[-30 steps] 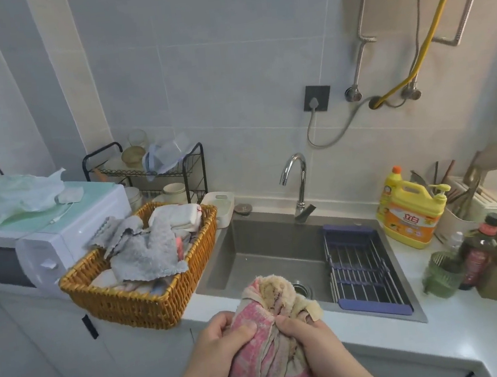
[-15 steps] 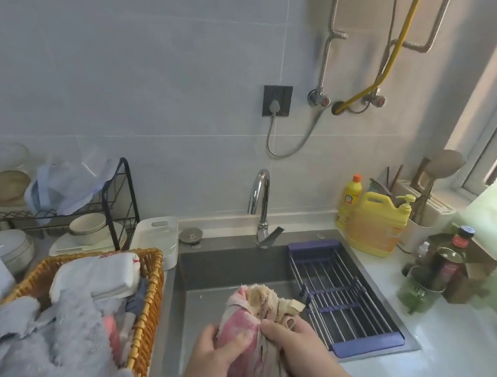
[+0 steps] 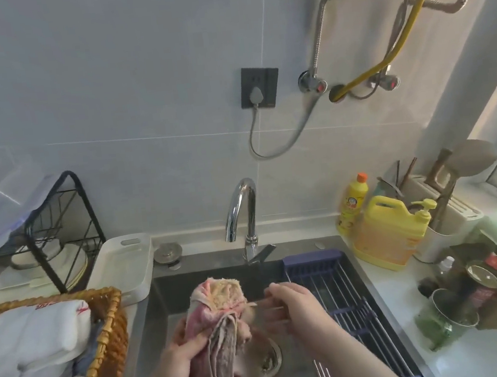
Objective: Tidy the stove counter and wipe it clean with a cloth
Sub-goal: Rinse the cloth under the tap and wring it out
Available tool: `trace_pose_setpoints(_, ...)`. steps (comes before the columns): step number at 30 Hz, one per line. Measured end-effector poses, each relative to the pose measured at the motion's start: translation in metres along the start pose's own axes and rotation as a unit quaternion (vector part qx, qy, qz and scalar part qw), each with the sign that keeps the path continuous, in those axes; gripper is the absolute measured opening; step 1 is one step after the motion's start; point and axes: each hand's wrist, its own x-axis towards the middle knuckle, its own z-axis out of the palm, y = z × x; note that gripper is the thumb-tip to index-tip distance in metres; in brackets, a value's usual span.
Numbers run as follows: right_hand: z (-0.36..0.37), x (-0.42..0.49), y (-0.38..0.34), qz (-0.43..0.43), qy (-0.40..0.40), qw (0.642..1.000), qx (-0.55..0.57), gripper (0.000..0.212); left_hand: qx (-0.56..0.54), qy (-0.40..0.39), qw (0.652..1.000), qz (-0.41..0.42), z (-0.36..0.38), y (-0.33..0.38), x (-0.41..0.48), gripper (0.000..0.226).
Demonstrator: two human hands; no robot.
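A bunched pink and beige cloth [image 3: 224, 340] hangs over the dark sink [image 3: 172, 293]. My left hand [image 3: 172, 373] grips it from the left, fingers and thumb curled round its middle. My right hand [image 3: 294, 305] is off the cloth, a little to its right, blurred, with fingers relaxed and nothing in it. It hovers over the sink in front of the chrome tap [image 3: 244, 216]. The stove counter is out of view.
A purple drying rack [image 3: 340, 295] spans the sink's right half. Yellow detergent jug [image 3: 388, 231], bottles and jars [image 3: 481, 282] crowd the right counter. A wicker basket [image 3: 109, 337] of cloths, a white tray [image 3: 125, 264] and a black wire shelf [image 3: 59, 228] stand at left.
My right hand has let go of the cloth and moved right and up toward the tap. The cloth now hangs from my left hand alone. The view has moved closer over the sink.
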Motion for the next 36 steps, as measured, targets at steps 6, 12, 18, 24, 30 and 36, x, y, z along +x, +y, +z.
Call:
trace_pose_setpoints(6,-0.017,0.084,-0.021,-0.067,0.019,0.991,-0.11,0.012,-0.039,0.075,0.996,-0.04,0.004,-0.008,0.067,0.029)
trace_pose_setpoints(12,-0.034,0.14,-0.024,-0.163,0.053,0.938,-0.3,0.036,-0.03,0.148,0.988,-0.042,0.007,-0.015,0.113,0.039)
trace_pose_setpoints(18,-0.041,0.175,-0.017,-0.134,0.028,0.895,-0.425,0.049,-0.037,0.144,0.987,-0.058,0.006,-0.018,0.127,0.046)
trace_pose_setpoints(24,-0.045,0.195,-0.011,-0.129,0.058,0.885,-0.444,0.037,-0.048,0.135,0.989,-0.049,0.005,-0.015,0.131,0.048)
trace_pose_setpoints(30,-0.046,0.196,-0.011,-0.164,0.082,0.864,-0.469,0.03,-0.053,0.121,0.99,-0.046,0.005,-0.019,0.125,0.047)
trace_pose_setpoints(36,-0.045,0.195,-0.006,-0.158,0.081,0.868,-0.463,0.029,-0.061,0.116,0.99,-0.043,0.005,-0.021,0.125,0.042)
